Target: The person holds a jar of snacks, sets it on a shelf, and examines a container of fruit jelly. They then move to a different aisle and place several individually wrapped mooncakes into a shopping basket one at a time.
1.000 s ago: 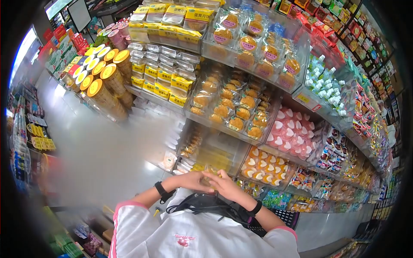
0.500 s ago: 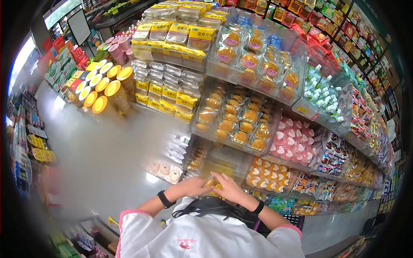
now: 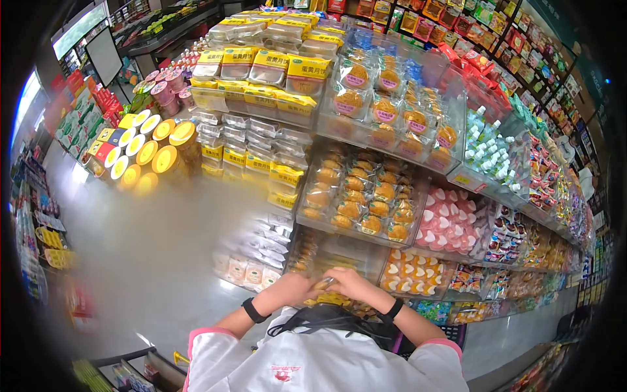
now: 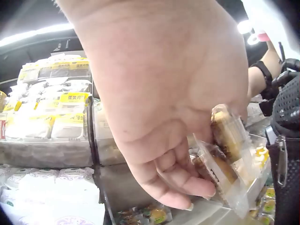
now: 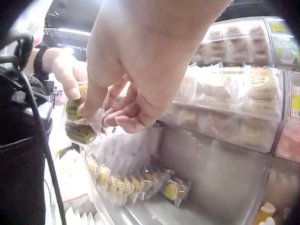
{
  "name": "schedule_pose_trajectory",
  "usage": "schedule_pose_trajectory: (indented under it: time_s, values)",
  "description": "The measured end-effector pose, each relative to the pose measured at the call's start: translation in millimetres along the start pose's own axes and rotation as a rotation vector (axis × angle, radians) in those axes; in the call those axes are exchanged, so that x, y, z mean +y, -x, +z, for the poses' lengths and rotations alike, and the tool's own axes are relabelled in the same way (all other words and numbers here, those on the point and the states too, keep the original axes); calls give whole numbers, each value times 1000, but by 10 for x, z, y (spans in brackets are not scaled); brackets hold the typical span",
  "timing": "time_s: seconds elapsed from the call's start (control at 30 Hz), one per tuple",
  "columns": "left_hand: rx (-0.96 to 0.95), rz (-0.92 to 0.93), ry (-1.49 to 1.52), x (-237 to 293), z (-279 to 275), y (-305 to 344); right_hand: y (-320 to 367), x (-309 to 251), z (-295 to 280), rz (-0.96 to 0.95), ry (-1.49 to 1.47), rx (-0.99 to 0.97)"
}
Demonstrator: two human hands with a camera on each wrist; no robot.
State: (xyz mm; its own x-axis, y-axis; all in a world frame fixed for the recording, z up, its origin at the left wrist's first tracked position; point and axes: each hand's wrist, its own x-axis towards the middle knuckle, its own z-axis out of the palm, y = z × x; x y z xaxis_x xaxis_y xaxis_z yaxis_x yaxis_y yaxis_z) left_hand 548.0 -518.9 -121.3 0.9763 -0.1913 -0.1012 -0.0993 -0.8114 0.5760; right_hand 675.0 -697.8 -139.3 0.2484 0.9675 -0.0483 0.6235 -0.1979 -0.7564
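Both hands meet low in front of the shelf over small round pastries in clear wrappers. My left hand (image 3: 292, 289) holds two of them by its thumb side; in the left wrist view one wrapped pastry (image 4: 228, 133) stands above a second wrapped pastry (image 4: 216, 169), while the other fingers (image 4: 161, 180) curl loosely below. From the right, my right hand (image 3: 353, 285) pinches the same pastries. In the right wrist view its thumb and finger press on the upper pastry (image 5: 72, 108), and the lower pastry (image 5: 79, 133) hangs beneath with its wrapper sticking out.
Below the hands, a clear bin (image 5: 208, 173) holds a row of wrapped pastries (image 5: 126, 184). Shelves above carry round packed cakes (image 3: 356, 196) and yellow-labelled packs (image 3: 261, 68). Heart-topped orange sweets (image 3: 413, 271) lie right of the hands. A black bag (image 4: 288, 122) hangs against the body.
The head view has tilted, so the shelves sit lower in it. The hands stay together at the pastries, and the right fingers have bent further over them.
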Motion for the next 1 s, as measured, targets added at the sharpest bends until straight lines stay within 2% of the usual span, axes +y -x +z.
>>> schedule_pose_trajectory:
  time_s: [0.03,0.13,0.23,0.33,0.43,0.57,0.63,0.73,0.83,0.93,1.0]
  values:
    - [23,18,0,-73,-4,-7,-28,34,10,-30,-7,31]
    - [58,0,32,-218,-99,-4,-127,3,-32,182,-35,-38]
    - [78,-22,47,-379,-105,31,-248,-92,-52,225,-75,-62]
    - [67,-29,72,-454,-114,63,-311,-112,80,82,-26,50]
    - [84,-28,90,-483,-159,81,-381,-63,132,45,59,3]
    - [118,-76,183,-479,-331,135,-446,113,149,197,0,-39]
    - [132,-105,205,-535,-388,155,-456,262,110,329,-40,-14]
    - [146,-138,194,-688,-395,233,-473,607,100,618,-85,188]
    - [134,-166,196,-799,-345,343,-389,1394,391,450,165,535]
    - [107,-205,208,-853,-312,457,-453,1804,422,805,63,303]
    - [115,-192,224,-893,-284,536,-530,1913,469,855,86,342]
